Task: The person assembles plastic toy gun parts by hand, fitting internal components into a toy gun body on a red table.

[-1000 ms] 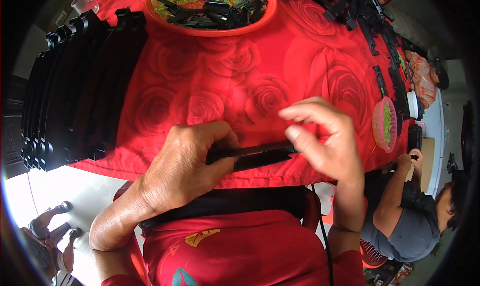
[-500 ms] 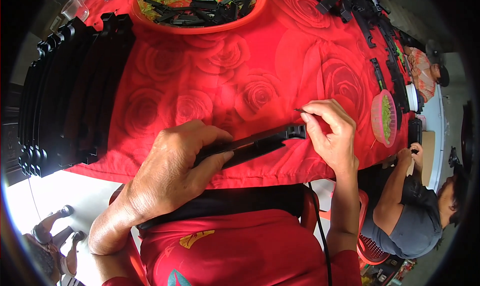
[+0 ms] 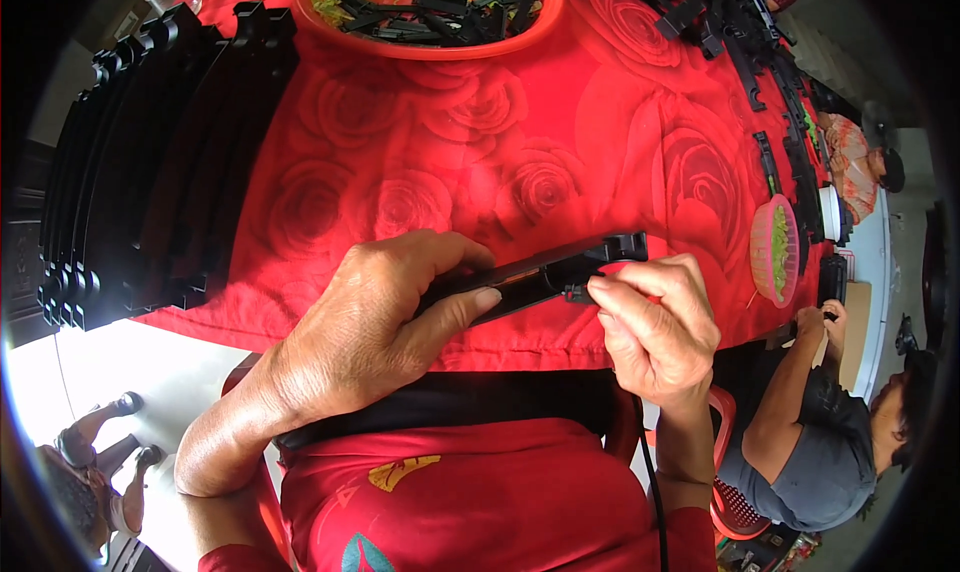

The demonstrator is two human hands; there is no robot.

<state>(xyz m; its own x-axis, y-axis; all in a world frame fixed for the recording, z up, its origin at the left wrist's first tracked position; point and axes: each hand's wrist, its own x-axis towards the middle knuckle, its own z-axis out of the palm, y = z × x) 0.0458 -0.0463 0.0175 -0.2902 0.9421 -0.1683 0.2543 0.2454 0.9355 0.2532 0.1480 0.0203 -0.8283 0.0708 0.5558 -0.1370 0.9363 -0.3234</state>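
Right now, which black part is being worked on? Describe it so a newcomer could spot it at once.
Start at the table's red rose-patterned cloth and go to its near edge, where the person's two hands meet. The long black plastic strip lies slantwise there, gripped by the left hand and pinched at its far end by the right hand. Unlike the stacked black parts at left, it is single and held.
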